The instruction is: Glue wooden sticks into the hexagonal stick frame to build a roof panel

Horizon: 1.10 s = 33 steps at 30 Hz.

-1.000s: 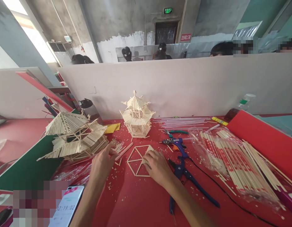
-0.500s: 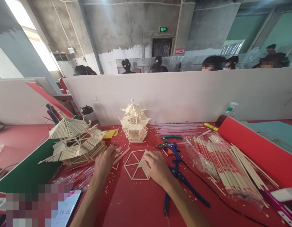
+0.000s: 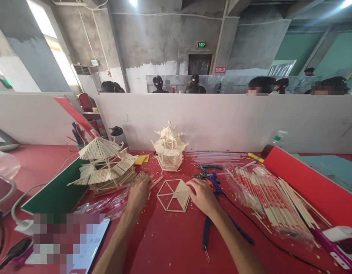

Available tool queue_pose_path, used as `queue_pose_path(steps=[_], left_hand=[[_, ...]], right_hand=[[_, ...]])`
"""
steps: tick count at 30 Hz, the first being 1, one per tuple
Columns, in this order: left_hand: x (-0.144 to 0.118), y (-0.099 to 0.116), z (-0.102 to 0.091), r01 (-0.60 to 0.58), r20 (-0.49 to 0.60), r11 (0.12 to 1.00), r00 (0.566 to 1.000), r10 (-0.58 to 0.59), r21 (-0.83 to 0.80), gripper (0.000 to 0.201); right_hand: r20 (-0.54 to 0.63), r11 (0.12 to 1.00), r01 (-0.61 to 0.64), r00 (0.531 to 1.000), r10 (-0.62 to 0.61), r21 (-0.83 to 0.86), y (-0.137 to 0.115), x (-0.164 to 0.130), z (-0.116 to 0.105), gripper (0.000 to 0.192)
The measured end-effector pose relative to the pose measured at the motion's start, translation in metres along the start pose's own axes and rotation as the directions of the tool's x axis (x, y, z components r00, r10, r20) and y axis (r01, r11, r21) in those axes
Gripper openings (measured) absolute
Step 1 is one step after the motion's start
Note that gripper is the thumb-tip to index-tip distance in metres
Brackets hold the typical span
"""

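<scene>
Now: flat six-sided frame of thin wooden sticks (image 3: pixel 174 195) lying on the red worktop (image 3: pixel 164 243), between both hands. Right hand (image 3: pixel 203 196) resting on the frame's filled-in right edge, fingers (image 3: pixel 193 185) spread and pressing down, gripping nothing, likely to keep the sticks from sliding. Left hand (image 3: pixel 138 194) just left of the frame, fingers curled among loose short wooden sticks (image 3: pixel 155 181); cannot tell if pinching one. Blue glue gun (image 3: pixel 212 179) just behind the right hand, close for reaching. Small pale stick pagoda (image 3: pixel 169 146) upright further back, maybe as a model to copy.
</scene>
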State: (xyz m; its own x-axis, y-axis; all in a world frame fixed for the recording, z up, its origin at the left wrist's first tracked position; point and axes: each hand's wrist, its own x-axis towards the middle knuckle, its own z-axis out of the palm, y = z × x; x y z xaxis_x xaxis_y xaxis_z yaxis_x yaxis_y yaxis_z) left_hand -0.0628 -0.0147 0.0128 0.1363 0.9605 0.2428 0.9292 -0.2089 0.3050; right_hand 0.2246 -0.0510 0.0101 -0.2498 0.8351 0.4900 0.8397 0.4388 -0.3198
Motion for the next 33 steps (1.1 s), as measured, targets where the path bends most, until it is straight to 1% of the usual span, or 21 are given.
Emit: queue_pose_path(steps=[3,6,10,14,17,19,21,24,29,33], left_hand=[[-0.004,0.006,0.006,-0.019,0.023,1.000,1.000,0.020,-0.011,0.029],[-0.004,0.012,0.009,-0.004,0.039,1.000,0.999,0.004,-0.003,0.034],[-0.006,0.021,0.005,0.003,0.061,1.000,0.998,-0.002,-0.005,0.045],[-0.011,0.028,-0.001,-0.019,0.065,0.999,0.998,0.021,-0.030,0.047],[-0.014,0.030,-0.001,-0.035,0.044,0.998,0.998,0.037,-0.055,0.051],[-0.014,0.030,0.001,-0.049,0.021,0.996,0.998,0.051,-0.077,0.044],[-0.012,0.028,0.005,-0.072,0.007,0.992,0.997,0.073,-0.100,0.032],[-0.009,0.023,0.011,-0.116,0.016,0.985,0.993,0.119,-0.130,0.021],[-0.007,0.018,0.017,-0.187,0.038,0.967,0.980,0.196,-0.175,0.027],[-0.009,0.024,0.023,-0.260,0.024,0.939,0.962,0.272,-0.224,0.030]], right_hand=[[-0.018,1.000,-0.011,1.000,0.011,0.006,0.006,0.000,-0.004,0.016],[-0.022,1.000,-0.010,1.000,0.010,0.012,0.009,-0.001,-0.005,0.017],[-0.012,1.000,-0.003,1.000,0.003,0.020,0.008,-0.001,-0.002,0.018],[0.000,0.999,0.001,1.000,-0.001,0.034,0.005,-0.001,0.000,0.017],[0.000,0.999,-0.006,1.000,0.006,0.035,0.005,0.000,-0.001,0.018],[-0.002,0.999,-0.012,1.000,0.012,0.034,0.007,0.000,-0.003,0.018],[-0.004,0.999,-0.019,1.000,0.020,0.034,0.010,0.000,-0.005,0.018],[0.003,0.999,-0.018,1.000,0.018,0.038,0.011,0.000,-0.006,0.016],[0.060,0.997,0.024,0.998,-0.029,0.070,0.005,0.000,-0.001,0.016],[0.112,0.994,0.047,0.992,-0.058,0.100,0.001,-0.002,0.007,0.016]])
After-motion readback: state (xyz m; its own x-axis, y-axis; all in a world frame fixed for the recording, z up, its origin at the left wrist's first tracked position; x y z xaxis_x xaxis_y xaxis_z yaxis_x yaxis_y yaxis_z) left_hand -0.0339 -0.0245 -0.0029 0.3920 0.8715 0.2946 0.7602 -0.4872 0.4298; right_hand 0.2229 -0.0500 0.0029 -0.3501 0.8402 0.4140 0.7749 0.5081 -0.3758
